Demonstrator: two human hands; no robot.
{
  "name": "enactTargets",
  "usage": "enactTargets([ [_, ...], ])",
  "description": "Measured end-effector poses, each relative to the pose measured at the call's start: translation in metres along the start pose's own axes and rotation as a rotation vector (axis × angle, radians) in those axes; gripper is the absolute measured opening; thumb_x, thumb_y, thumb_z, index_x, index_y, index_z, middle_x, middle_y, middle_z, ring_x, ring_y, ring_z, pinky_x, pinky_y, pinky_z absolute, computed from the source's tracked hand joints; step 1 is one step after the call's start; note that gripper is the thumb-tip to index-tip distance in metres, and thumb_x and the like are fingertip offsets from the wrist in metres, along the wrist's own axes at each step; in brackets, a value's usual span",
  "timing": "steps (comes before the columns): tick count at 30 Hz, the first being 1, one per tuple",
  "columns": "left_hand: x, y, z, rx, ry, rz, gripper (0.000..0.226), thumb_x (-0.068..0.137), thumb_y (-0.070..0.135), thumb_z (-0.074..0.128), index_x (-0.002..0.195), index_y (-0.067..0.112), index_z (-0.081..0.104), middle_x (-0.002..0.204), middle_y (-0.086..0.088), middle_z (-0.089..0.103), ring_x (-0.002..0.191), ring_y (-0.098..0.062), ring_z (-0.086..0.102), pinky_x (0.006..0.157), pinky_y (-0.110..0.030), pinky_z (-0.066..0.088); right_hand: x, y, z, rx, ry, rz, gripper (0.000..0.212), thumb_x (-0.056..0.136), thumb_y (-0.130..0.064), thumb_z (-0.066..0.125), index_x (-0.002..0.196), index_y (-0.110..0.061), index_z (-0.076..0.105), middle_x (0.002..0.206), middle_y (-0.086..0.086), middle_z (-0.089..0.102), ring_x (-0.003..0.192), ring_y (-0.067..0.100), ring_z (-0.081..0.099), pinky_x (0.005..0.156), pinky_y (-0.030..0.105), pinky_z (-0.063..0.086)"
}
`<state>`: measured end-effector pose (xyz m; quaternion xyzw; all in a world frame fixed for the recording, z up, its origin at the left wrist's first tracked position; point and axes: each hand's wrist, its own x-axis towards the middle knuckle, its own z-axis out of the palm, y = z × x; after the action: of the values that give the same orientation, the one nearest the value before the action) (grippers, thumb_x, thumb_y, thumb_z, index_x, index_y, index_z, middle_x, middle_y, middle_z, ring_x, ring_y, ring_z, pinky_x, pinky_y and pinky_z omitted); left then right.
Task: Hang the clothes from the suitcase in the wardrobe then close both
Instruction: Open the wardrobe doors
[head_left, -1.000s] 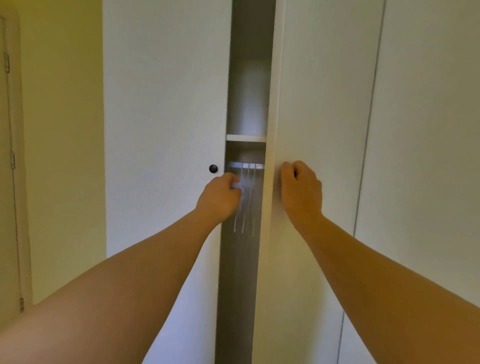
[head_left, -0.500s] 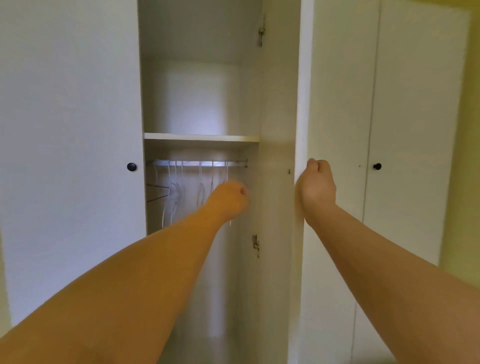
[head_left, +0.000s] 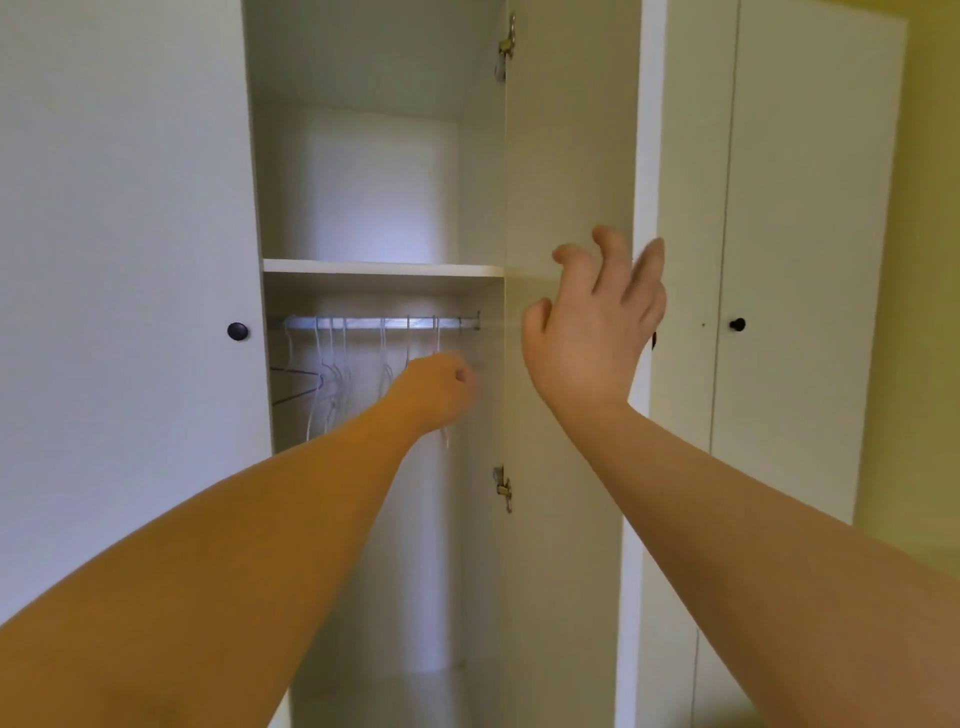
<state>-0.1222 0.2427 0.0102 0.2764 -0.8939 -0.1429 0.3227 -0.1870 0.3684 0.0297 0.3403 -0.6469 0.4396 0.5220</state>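
Head view, right hand (head_left: 592, 332) spread at door edge (head_left: 643, 156), left hand (head_left: 434, 387) inside wardrobe (head_left: 374, 182)

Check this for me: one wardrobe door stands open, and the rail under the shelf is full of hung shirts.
Not quite. The wardrobe door does stand open, but the rail under the shelf carries only bare hangers, no shirts. The head view shows it.
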Motion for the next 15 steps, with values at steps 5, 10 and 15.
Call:
enactTargets([
  [5,0.018,-0.056,-0.016,0.205,-0.042,-0.05,0.025,0.097,0.023,0.04,0.111,0.017,0.06,0.107,-0.004,0.06,0.09,-0.018,0.051,0.079,-0.026,0.041,-0.019,-0.025,0.04,0.019,-0.166,-0.388,0.028,0.073,-0.013,0.042,0.087,-0.01,0.066,0.097,0.008,0.066,0.102,0.032,0.06,0.093,0.034,0.028],
  [10,0.027,-0.128,-0.037,0.378,-0.09,-0.032,0.034,0.099,0.024,0.04,0.129,0.016,0.053,0.128,-0.007,0.057,0.114,-0.025,0.055,0.098,-0.032,0.043,-0.032,-0.055,0.098,0.027,-0.648,-0.151,0.022,0.092,-0.019,0.04,0.107,-0.016,0.056,0.108,0.0,0.062,0.108,0.023,0.044,0.093,0.031,0.027],
  [15,0.051,-0.201,-0.054,0.699,-0.098,0.072,0.033,0.098,0.021,0.037,0.125,0.019,0.056,0.118,-0.004,0.06,0.102,-0.023,0.059,0.085,-0.028,0.045,-0.044,-0.091,0.165,0.086,-0.76,-0.05,0.014,0.091,-0.019,0.041,0.095,-0.018,0.055,0.101,0.0,0.062,0.102,0.022,0.045,0.086,0.031,0.029],
])
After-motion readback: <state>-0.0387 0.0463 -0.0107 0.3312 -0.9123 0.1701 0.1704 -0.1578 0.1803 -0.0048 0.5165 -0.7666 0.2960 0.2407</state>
